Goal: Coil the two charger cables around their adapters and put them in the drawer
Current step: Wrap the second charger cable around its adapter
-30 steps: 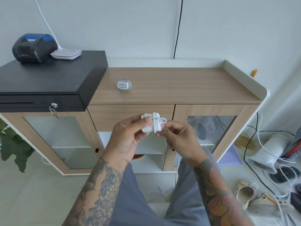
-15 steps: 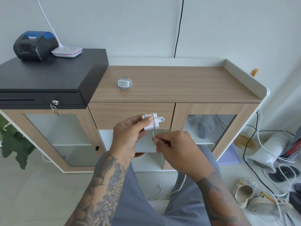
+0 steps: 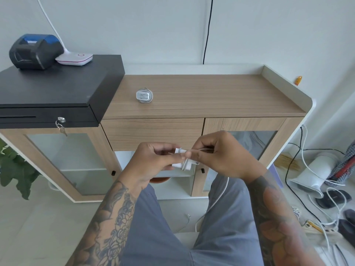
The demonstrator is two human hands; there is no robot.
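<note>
My left hand (image 3: 151,162) grips a white adapter (image 3: 182,163) in front of the cabinet, with a few turns of white cable around it. My right hand (image 3: 221,152) pinches that cable (image 3: 221,196) right beside the adapter; the loose rest hangs down between my knees. A second adapter (image 3: 144,96), with its cable wound round it, lies on the wooden cabinet top (image 3: 221,93). The wooden drawer (image 3: 153,131) under the top is closed.
A black cash box (image 3: 57,89) with a key stands on the left, carrying a small printer (image 3: 34,50) and a white device (image 3: 75,58). Glass doors flank the open shelf. Cables, a white fan and sandals clutter the floor at right. A plant is at far left.
My right hand has risen from below the adapter to its right side, bringing the cable up and around. Both hands sit lower in view as the head has tilted up.
</note>
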